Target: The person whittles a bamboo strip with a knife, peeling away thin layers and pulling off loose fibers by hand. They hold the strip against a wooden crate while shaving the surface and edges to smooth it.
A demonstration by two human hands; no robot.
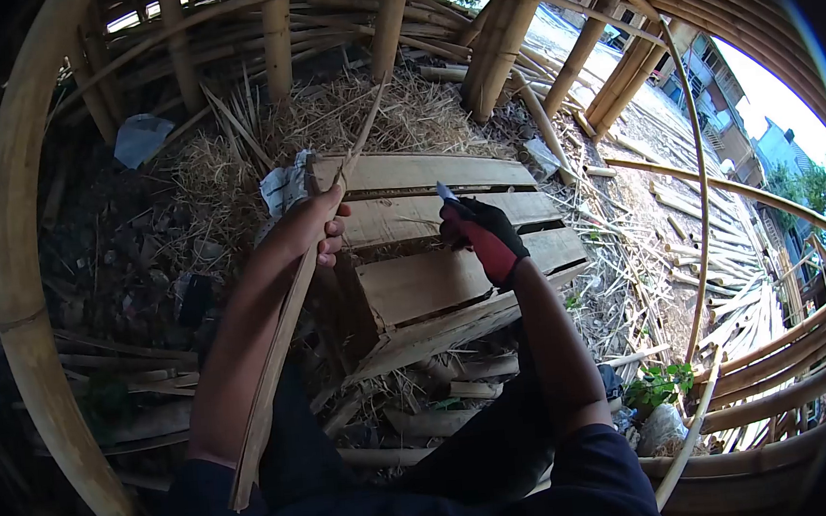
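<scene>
My bare left hand point(324, 224) is closed around a long split bamboo strip point(273, 385), which slants from near my left elbow up past the crate. Several thin ends of the strip fan together above the fist. On my right hand point(482, 238) is a black and red glove, its fingers wrapped round a knife whose pale blade point(445, 191) points up and away. The rest of the knife is hidden in the glove. Both hands are over a slatted wooden crate point(425, 281) in front of my knees, with gaps between its boards.
Bamboo posts point(509, 37) and stacked poles stand behind the crate. Straw-like shavings point(223, 181) cover the ground. A curved bamboo pole point(23, 289) rises at the left, and cut bamboo pieces point(715, 273) lie scattered at the right beside a green plant point(658, 386).
</scene>
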